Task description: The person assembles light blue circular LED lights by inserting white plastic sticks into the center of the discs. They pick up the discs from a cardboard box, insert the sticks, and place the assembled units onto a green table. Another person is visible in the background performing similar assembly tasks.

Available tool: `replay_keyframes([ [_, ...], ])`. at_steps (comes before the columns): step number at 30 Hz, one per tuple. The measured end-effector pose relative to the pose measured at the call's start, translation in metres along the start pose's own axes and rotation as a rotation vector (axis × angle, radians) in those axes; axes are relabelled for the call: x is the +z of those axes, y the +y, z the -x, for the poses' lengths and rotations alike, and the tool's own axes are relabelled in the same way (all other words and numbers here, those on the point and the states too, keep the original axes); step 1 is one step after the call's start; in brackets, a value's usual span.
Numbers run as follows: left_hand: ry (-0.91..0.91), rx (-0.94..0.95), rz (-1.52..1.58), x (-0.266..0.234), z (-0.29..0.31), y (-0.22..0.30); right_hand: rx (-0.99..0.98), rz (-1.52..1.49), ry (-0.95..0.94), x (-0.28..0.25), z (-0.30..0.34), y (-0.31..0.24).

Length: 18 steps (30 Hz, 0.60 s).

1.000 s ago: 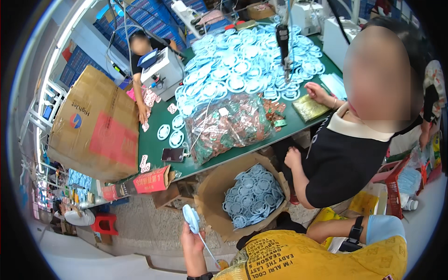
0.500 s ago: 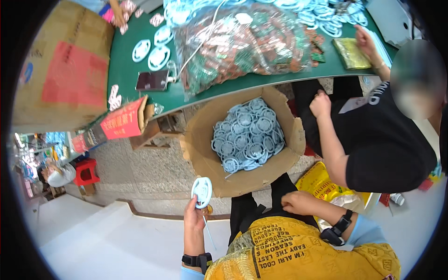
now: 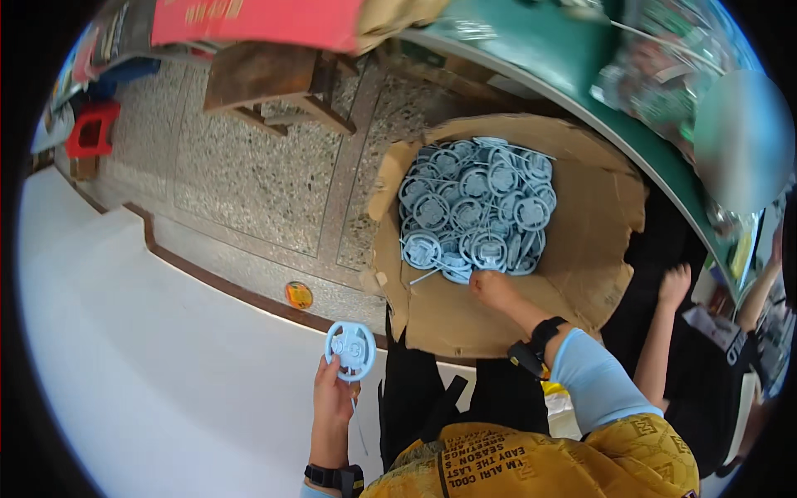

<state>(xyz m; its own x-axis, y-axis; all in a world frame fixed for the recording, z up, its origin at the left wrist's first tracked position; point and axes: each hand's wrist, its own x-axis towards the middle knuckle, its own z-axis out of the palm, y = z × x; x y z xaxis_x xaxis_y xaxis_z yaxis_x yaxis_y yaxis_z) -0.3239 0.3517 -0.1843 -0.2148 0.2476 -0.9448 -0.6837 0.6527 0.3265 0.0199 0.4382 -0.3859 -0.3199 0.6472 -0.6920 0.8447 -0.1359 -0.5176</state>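
My left hand (image 3: 334, 394) grips a light-blue round plastic piece (image 3: 352, 352) by its lower edge, out to the left of the box. The piece is wheel-shaped, with a ring around a raised middle, and a thin pale strand hangs below it. My right hand (image 3: 496, 292) reaches into the open cardboard box (image 3: 591, 257), its fingers curled at the near edge of a heap of similar blue pieces (image 3: 473, 214). What those fingers hold, if anything, is hidden. The box stands just beyond my knees.
A green table (image 3: 531, 50) runs along the far side, bearing a clear plastic bag (image 3: 664, 75). A wooden stool (image 3: 261, 79) and a red stool (image 3: 93, 129) stand on the speckled floor. To the left lies a white surface (image 3: 166, 365). Another person's arm (image 3: 660, 332) is close on the right.
My right hand has gone from my lap into the box, at the heap. My left hand still holds its piece, now turned more face-on. The view has swung left and down.
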Motion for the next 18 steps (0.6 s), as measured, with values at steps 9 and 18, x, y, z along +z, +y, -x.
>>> replay_keyframes([
  [9, 0.153, -0.263, 0.045, -0.062, -0.08, -0.082, -0.012, 0.083, 0.322, 0.006, -0.202, 0.012],
  [18, 0.168, -0.359, 0.133, -0.068, -0.118, -0.103, 0.145, 0.335, 0.293, 0.01, -0.359, 0.034],
])
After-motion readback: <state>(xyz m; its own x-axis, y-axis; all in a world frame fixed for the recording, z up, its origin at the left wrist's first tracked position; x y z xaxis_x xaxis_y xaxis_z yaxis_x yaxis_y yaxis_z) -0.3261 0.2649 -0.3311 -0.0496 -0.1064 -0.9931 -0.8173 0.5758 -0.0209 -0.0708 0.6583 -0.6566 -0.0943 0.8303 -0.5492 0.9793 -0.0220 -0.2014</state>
